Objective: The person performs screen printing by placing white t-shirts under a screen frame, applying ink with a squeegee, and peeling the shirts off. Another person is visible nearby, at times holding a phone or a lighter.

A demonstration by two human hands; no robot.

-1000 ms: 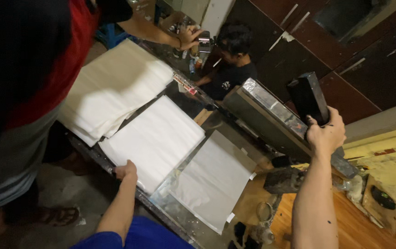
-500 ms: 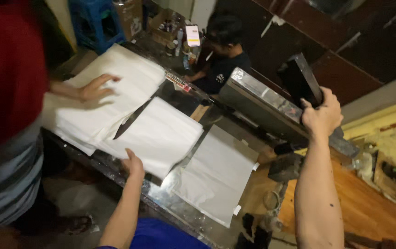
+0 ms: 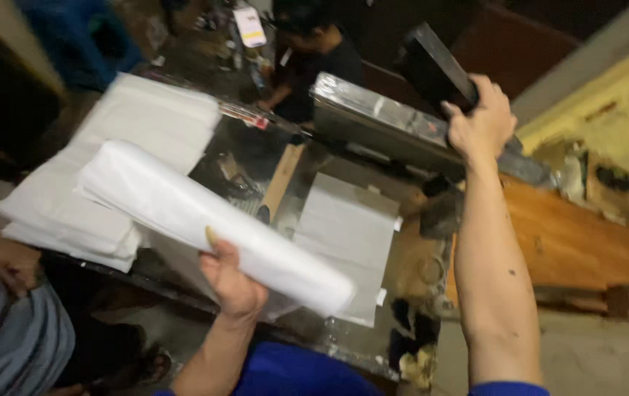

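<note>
My left hand (image 3: 230,277) grips a thick stack of white sheets (image 3: 204,220) and holds it lifted above the metal table (image 3: 256,158), bent over my fingers. My right hand (image 3: 482,121) is raised and closed around the black handle (image 3: 432,70) of a foil-covered press lid (image 3: 380,121), which stands tilted up. Under the lid a single white sheet (image 3: 347,235) lies flat on the press bed.
A larger pile of white sheets (image 3: 116,169) rests on the table's left side. A person in grey stands at the left edge (image 3: 6,330). Another person in black (image 3: 307,51) sits behind the press. A wooden bench top (image 3: 586,242) lies to the right.
My left hand has picked the middle stack of sheets up off the table and raised it. The other person's hand left the big pile. My right hand keeps holding the handle.
</note>
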